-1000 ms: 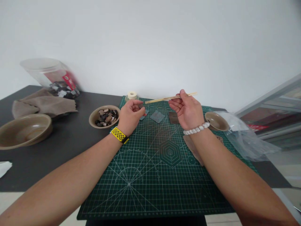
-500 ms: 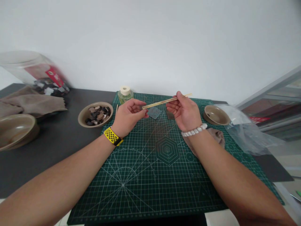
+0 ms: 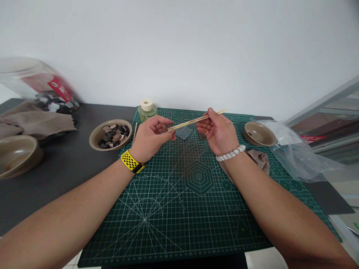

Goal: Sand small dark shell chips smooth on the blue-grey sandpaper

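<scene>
A pair of pale wooden chopsticks [image 3: 186, 122] spans the gap between my two hands above the cutting mat, rising slightly toward the right. My left hand [image 3: 153, 136], with a yellow strap at the wrist, pinches at their left ends; whether a small piece is at the tips I cannot make out. My right hand [image 3: 220, 130], wearing a white bead bracelet, has its thumb and fingers closed on the right part of the sticks. Behind them a grey-blue square piece [image 3: 183, 132] lies on the mat. A dark flat piece [image 3: 202, 136] is partly hidden by my right hand.
The green cutting mat [image 3: 168, 231] covers the dark table. To the left are a bowl of dark and brown pieces [image 3: 114, 136], another bowl [image 3: 21, 157], a cloth [image 3: 45, 123] and a clear jar [image 3: 42, 82]. A bottle [image 3: 147, 110] stands behind; a bowl [image 3: 259, 133] and plastic bag [image 3: 297, 160] lie right.
The camera view has shifted slightly, so most things sit a little differently in the picture. Both hands keep the same hold on the chopsticks.
</scene>
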The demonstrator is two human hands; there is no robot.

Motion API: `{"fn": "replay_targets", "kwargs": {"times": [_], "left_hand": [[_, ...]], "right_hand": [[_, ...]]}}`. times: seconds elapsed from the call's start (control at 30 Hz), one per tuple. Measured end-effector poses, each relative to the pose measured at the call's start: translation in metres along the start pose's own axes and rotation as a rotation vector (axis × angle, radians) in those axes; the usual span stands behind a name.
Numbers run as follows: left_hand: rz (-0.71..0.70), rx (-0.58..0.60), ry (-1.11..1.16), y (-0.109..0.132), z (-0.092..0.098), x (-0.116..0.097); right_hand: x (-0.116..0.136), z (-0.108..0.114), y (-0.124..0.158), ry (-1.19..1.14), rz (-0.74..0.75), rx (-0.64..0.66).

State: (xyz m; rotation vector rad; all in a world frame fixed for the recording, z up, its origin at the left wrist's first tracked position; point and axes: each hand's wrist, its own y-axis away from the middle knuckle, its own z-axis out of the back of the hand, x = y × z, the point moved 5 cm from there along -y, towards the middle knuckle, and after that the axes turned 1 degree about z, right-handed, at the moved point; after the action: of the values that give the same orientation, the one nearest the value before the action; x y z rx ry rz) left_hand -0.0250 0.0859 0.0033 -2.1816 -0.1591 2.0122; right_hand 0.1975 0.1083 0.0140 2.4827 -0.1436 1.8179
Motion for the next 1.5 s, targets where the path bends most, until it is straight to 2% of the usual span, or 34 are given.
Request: {"fn": "replay_targets", "kwargs": {"times": [0.37, 0.67, 0.87, 1.17, 1.5], "left_hand": [[-0.063, 0.010, -0.033, 0.0020, 0.0003, -0.0038], [0.014, 0.068, 0.047, 0.0019, -0.0033, -0.0005], [0.012, 0.071, 0.066, 0.0022, -0.0033, 0.0002], [0.018, 0.089, 0.056, 0.0021, -0.0043, 0.0018], [0.009, 0.108, 0.047, 0.0031, -0.0053, -0.0025]], "right_hand": [[-0.0037, 0.0077, -0.0043, 0.006, 0.015, -0.039], [-0.0053, 0.0095, -0.0071, 0.015, 0.018, -0.024], [-0.0035, 0.0098, -0.0055, -0.037, -0.003, -0.056], [-0.0056, 0.0090, -0.0053, -0.033, 0.010, -0.030], [-0.0046, 0.0100, -0.0051, -0.078, 0.008, -0.093]]}}
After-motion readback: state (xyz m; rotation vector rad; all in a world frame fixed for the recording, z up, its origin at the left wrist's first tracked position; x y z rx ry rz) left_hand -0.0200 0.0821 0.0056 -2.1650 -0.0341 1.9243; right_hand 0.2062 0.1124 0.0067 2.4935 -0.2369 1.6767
